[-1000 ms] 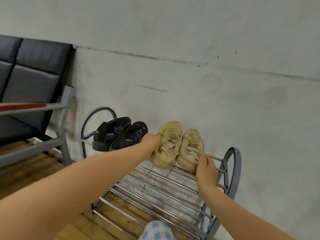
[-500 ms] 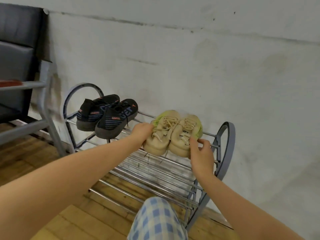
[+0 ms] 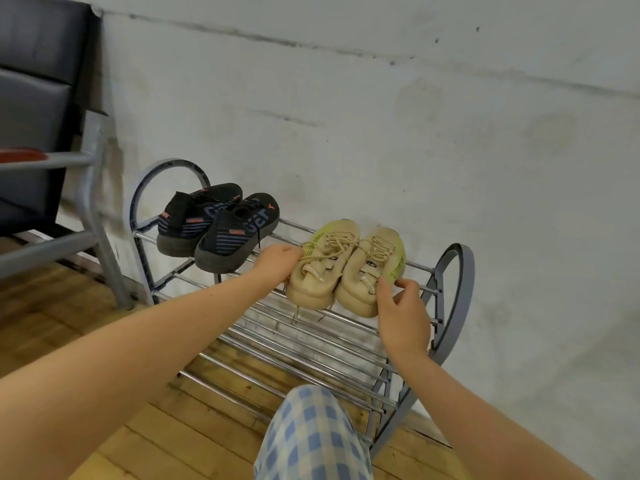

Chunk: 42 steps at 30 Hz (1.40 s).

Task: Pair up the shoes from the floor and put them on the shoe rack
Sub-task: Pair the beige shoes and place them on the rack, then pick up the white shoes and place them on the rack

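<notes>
A pair of beige lace-up sneakers stands side by side, toes to the wall, on the top shelf of a metal shoe rack (image 3: 349,344). My left hand (image 3: 277,263) holds the outer side of the left beige sneaker (image 3: 320,268), fingers curled against it. My right hand (image 3: 401,313) pinches the heel edge of the right beige sneaker (image 3: 370,275). A pair of black sneakers (image 3: 218,230) with blue stripes and orange marks sits on the same shelf at the left end.
The rack has lower chrome-bar shelves and stands against a grey concrete wall. A black padded bench (image 3: 38,109) with a grey metal frame stands to the left. My knee in blue checked cloth (image 3: 311,434) is in front of the rack. The floor is wooden.
The beige pair has come down from being held above the bars to standing on the top shelf. Both hands stay on the shoes. The view has shifted a little.
</notes>
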Available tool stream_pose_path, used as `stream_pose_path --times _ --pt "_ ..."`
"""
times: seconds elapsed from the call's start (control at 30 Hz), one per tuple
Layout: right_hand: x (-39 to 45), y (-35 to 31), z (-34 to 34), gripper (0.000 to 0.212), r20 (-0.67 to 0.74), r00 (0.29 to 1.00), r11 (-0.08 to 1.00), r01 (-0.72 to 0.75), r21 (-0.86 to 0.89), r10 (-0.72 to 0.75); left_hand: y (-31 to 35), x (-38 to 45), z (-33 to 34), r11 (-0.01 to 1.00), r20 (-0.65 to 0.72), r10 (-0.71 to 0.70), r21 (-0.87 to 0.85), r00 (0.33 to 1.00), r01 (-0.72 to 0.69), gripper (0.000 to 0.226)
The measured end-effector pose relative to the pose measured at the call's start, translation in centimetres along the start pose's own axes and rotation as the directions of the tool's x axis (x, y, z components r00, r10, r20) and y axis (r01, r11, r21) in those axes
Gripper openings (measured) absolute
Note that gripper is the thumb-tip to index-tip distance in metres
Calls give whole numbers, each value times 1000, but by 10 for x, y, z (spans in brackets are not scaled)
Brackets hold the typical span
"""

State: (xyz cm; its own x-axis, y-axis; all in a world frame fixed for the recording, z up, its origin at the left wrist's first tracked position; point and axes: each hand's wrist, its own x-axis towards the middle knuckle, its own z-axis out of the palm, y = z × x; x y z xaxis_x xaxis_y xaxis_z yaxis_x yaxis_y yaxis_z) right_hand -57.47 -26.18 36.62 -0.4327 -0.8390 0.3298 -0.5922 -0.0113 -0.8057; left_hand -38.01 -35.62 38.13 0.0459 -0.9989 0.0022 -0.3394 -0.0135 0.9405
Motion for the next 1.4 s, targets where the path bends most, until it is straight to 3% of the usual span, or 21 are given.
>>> stream_pose_path --times 0.2,0.37,0.5,0.6,0.73,0.77,0.9,1.07,1.17,1.27,1.4 --pt "8 -11 -12 48 48 998 976 -60 211 51 6 -5 -9 994 69 -13 -110 998 21 18" --pt "9 -48 -13 31 31 986 966 156 206 -166 15 -13 -10 973 34 -54 -224 998 60 16" --pt "2 -81 7 14 139 914 911 346 224 -381 12 -28 -27 963 -28 -70 -262 997 60 17" --pt "-8 -103 34 16 263 791 833 516 197 -552 -1 -36 -57 963 -105 -88 -262 991 58 22" --pt "-33 -120 87 19 440 542 675 697 241 -716 -33 -51 -108 994 -209 -38 -104 977 16 25" --pt "-49 -122 111 19 480 476 645 709 286 -737 -51 -63 -126 996 -243 -55 -85 968 35 25" --pt "-90 -118 169 21 555 363 622 675 398 -749 -102 -96 -161 993 -332 -108 -88 937 84 30" --pt "-159 -105 238 12 718 192 657 603 452 -669 -194 -163 -206 936 -502 -345 -117 793 333 32" --pt "-205 -92 278 13 819 -32 628 625 464 -573 -246 -210 -227 845 -522 -519 -193 677 499 30" --pt "-248 -72 311 24 855 -245 509 717 477 -456 -294 -252 -237 768 -490 -613 -184 620 613 28" --pt "-313 -42 352 26 837 -414 444 713 543 -359 -352 -300 -237 671 -470 -707 -208 529 712 30"
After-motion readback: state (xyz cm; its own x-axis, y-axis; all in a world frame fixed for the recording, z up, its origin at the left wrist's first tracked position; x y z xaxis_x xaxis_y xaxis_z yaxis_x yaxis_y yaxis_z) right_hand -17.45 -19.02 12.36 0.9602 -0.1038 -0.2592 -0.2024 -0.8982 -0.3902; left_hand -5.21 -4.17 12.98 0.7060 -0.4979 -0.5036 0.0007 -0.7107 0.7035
